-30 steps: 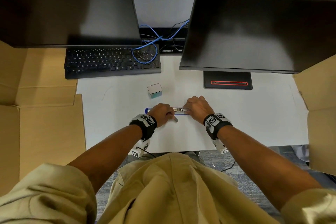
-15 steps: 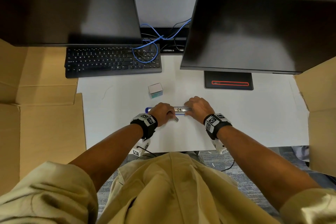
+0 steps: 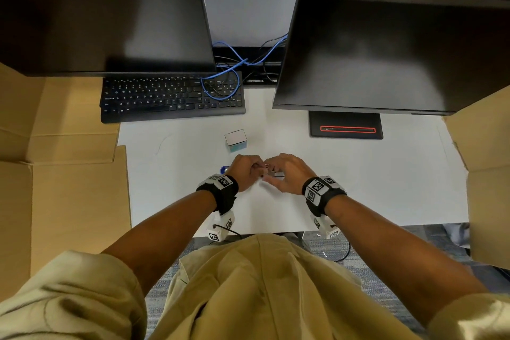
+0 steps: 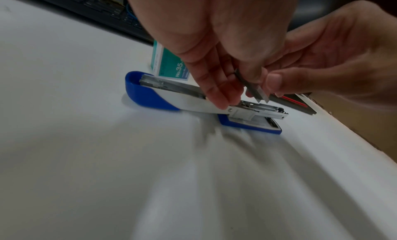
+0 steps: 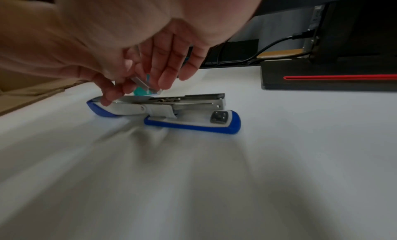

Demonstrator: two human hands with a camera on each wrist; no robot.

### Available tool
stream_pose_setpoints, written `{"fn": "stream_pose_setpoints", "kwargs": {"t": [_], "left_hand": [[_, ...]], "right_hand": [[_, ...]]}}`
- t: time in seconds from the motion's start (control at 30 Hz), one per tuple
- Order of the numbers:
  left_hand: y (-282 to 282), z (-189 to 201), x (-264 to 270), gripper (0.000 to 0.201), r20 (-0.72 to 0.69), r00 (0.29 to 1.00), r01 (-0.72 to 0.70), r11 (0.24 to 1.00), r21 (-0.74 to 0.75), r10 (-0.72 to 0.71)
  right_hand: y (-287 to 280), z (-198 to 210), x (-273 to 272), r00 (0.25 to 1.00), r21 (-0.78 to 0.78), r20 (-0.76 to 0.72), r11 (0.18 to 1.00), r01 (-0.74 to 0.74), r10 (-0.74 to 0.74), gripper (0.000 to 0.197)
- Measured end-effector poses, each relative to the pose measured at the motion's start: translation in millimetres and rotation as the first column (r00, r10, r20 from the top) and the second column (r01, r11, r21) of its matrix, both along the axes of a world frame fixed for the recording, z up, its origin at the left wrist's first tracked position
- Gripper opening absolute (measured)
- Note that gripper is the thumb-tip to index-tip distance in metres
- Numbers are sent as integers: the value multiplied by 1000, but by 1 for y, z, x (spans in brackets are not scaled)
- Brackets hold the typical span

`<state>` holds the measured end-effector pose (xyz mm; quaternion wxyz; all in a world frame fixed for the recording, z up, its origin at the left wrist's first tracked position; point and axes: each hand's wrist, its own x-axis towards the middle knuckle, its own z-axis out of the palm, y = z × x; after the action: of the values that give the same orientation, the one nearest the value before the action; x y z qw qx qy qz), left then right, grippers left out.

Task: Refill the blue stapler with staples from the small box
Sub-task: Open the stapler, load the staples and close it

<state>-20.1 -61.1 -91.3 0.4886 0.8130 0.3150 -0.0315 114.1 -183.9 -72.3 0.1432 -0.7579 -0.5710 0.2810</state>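
The blue-and-white stapler (image 5: 193, 123) lies opened out flat on the white table (image 3: 372, 188), its metal magazine (image 4: 262, 107) facing up. My left hand (image 4: 227, 90) and right hand (image 4: 277, 85) meet just above it. Between them they pinch a short grey staple strip (image 4: 252, 87), tilted down toward the magazine. Other fingers of the left hand touch the stapler's swung-out top arm (image 4: 182, 99). The small teal-and-white staple box (image 3: 235, 141) stands just behind the hands. In the head view the hands hide most of the stapler (image 3: 225, 169).
A black keyboard (image 3: 171, 96) with a blue cable on it lies at the back left, under one dark monitor. The other monitor's black base (image 3: 346, 125) stands at the back right. Cardboard flaps flank the table on the left (image 3: 55, 174) and right (image 3: 488, 174).
Both hands have left the ends of the stapler and come together over its middle. The right hand now also pinches the staple strip that the left hand was holding.
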Motion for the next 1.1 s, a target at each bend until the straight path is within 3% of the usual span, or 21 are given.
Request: {"fn": "stream_pose_setpoints", "kwargs": {"t": [0.13,0.23,0.37,0.47,0.57,0.67,0.83,0.97,1.1], "left_hand": [[0,7,-2,9,23,1000,-18,999,-40,19],[0,8,-4,13,9,999,-36,999,-33,37],[6,6,-9,25,-111,993,-11,984,180,32],[14,2,-18,32,-182,983,95,902,421,-18],[20,0,-24,49,-356,931,276,804,527,-87],[21,2,-24,56,-506,856,378,799,468,-108],[17,5,-20,44,-570,807,413,838,357,-154],[12,12,-20,45,-546,824,401,836,374,-151],[11,21,-17,39,-440,877,392,816,425,-192]], "right_hand": [[7,0,0,992,-82,-102,995,65,-73,46],[10,1,3,995,-82,-77,995,60,-67,44],[8,2,10,999,-109,38,994,20,-16,46],[2,1,18,996,-110,76,992,56,-47,39],[-2,-1,26,986,-119,77,980,157,-148,20],[-7,-3,32,978,-152,146,974,169,-147,12],[-21,-9,36,945,-240,307,951,193,-115,25],[-30,-11,41,940,-289,304,926,244,-153,26],[-35,-15,45,957,-323,264,925,202,-117,41]]}}
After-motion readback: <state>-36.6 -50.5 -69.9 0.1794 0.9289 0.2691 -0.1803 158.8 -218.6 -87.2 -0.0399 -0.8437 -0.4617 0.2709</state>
